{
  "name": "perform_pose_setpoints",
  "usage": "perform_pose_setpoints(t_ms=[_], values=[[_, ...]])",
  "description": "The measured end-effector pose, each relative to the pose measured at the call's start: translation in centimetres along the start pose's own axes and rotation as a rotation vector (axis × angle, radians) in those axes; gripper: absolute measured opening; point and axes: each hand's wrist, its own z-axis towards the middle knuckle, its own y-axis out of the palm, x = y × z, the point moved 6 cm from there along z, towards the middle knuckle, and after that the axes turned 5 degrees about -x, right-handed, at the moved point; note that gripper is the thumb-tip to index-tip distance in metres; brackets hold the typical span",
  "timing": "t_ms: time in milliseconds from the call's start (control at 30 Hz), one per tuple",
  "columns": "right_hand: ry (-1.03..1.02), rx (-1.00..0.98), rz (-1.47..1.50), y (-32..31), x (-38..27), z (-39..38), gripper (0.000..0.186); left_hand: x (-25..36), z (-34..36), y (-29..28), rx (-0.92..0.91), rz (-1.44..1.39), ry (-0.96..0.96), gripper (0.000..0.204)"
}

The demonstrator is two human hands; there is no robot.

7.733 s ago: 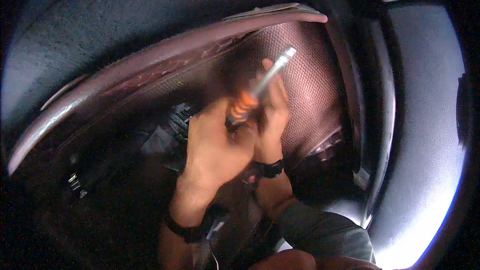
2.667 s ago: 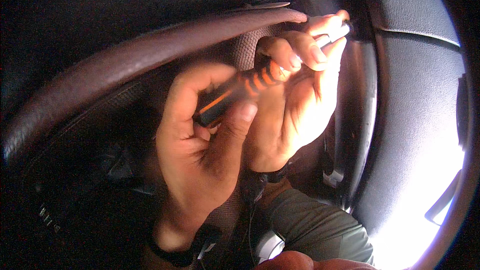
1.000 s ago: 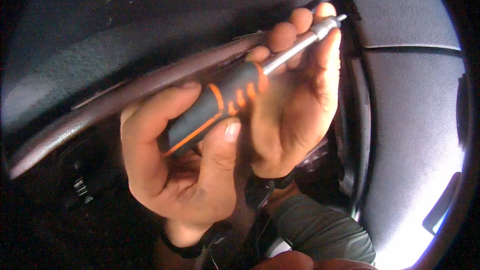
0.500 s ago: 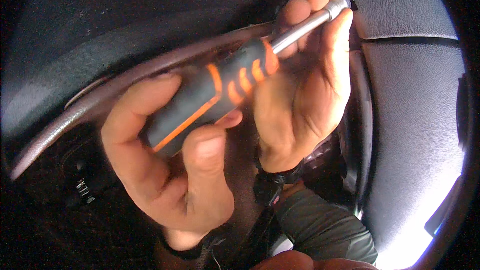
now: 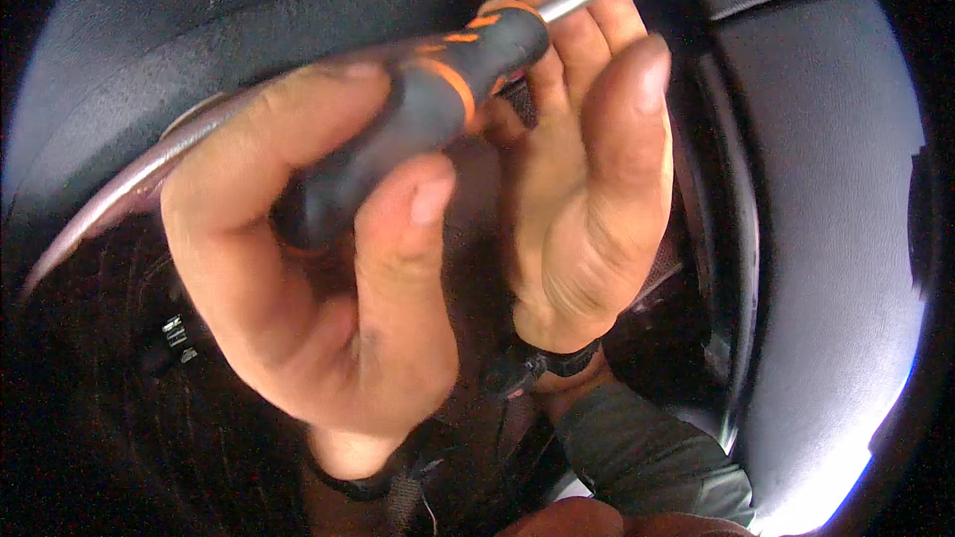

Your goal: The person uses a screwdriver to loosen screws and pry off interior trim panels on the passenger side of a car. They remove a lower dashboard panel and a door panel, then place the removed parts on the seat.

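My left hand is closed round the thick handle of a nut driver, black with orange trim. Its silver shaft slants up to the right and ends in a knurled socket tip. My right hand is open beside it, palm showing and thumb held apart from the fingers. The shaft crosses in front of the right fingertips; whether they touch it I cannot tell. The socket tip lies clear of the right thumb, close to a dark gap between two black panels.
A grained dark dashboard-like panel spans the top. On the right stands a black padded panel, brightly lit low down. A brownish curved trim edge runs behind my left hand. Small metallic-looking parts show at lower left.
The nut driver has turned about its axis and shifted slightly up and left. My right thumb and fingers have come away from its socket tip, leaving it exposed.
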Motion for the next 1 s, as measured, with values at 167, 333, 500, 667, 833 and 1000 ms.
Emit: perform_pose_setpoints(t_ms=[167, 333, 500, 667, 833, 1000], values=[[0.003, -0.026, 0.016, 0.6, 1.5, 2.1, 0.050, -3.2, 2.0, -0.4, -0.013, -0.112, 0.012, 0.038], [-0.012, -0.030, -0.014, 2.0, 3.3, 4.2, 0.051, -5.4, 5.3, -3.3, 0.030, -0.354, -0.225, 0.053], [-0.018, -0.053, -0.036, 3.2, 4.7, 5.8, 0.051, -4.7, 6.3, -6.0, 0.260, 0.026, -0.308, 0.051], [-0.063, -0.053, -0.052, 7.1, 7.3, 10.8, 0.052, -7.2, 12.8, -8.4, 0.124, -0.159, -0.241, 0.026], [-0.069, -0.095, -0.152, 11.3, 12.0, 14.8, 0.053, -11.1, 15.6, -11.4, 0.111, -0.273, -0.275, 0.027], [-0.052, -0.027, -0.478, 20.1, 13.8, 24.4, 0.051, -15.6, 27.2, -15.2, 0.085, -0.192, -0.179, 0.028]])
